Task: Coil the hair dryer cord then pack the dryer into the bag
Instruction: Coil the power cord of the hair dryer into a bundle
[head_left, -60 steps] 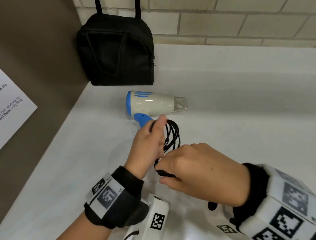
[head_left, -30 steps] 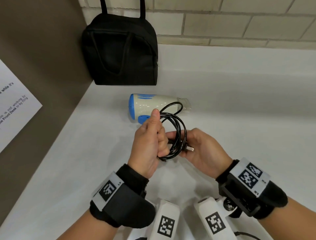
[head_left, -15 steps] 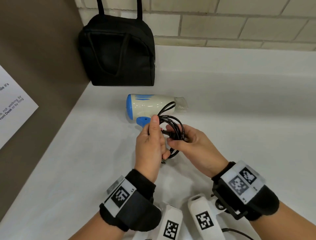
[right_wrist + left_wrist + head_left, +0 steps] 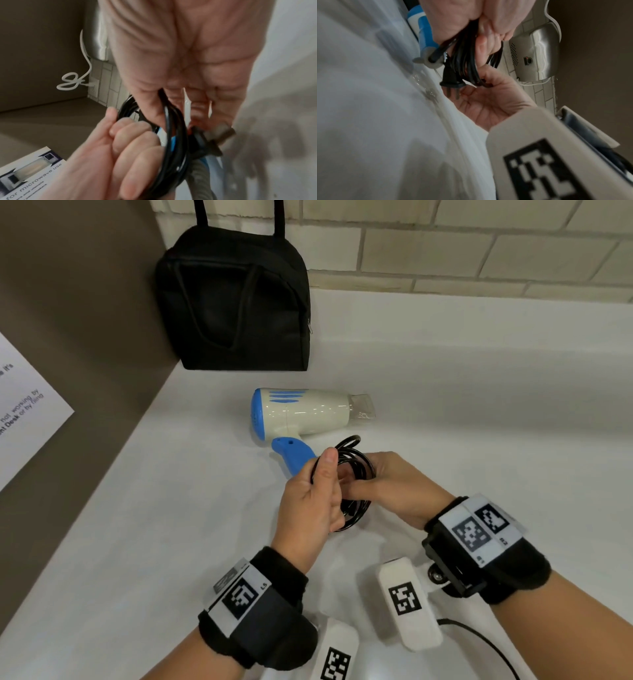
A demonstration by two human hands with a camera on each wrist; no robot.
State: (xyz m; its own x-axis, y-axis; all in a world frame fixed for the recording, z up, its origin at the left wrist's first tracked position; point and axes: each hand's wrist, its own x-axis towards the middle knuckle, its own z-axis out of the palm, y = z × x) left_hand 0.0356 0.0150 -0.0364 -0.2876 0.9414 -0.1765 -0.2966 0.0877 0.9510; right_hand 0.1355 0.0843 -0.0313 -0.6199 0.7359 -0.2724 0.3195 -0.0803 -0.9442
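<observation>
A cream and blue hair dryer (image 4: 308, 416) lies on its side on the white counter (image 4: 479, 422), nozzle to the right. Its black cord (image 4: 358, 465) is looped into a small coil just in front of the blue handle (image 4: 294, 455). My left hand (image 4: 327, 474) grips the coil's left side, thumb up. My right hand (image 4: 356, 486) holds the right side, fingers curled round the strands. In the left wrist view the plug (image 4: 452, 82) hangs below the cord bundle (image 4: 467, 60). The black bag (image 4: 236, 299) stands upright at the back left; its top is not in view.
A brown side wall with a printed paper notice (image 4: 24, 412) runs along the left. Pale tiled wall (image 4: 445, 244) closes the back. The left wrist view shows a metal fixture (image 4: 537, 54) and a white cable on the wall.
My right hand turned from palm-down over the cord to holding the coil's right side. The plug end has been drawn in against the loops. The coil sits lower, off the dryer body.
</observation>
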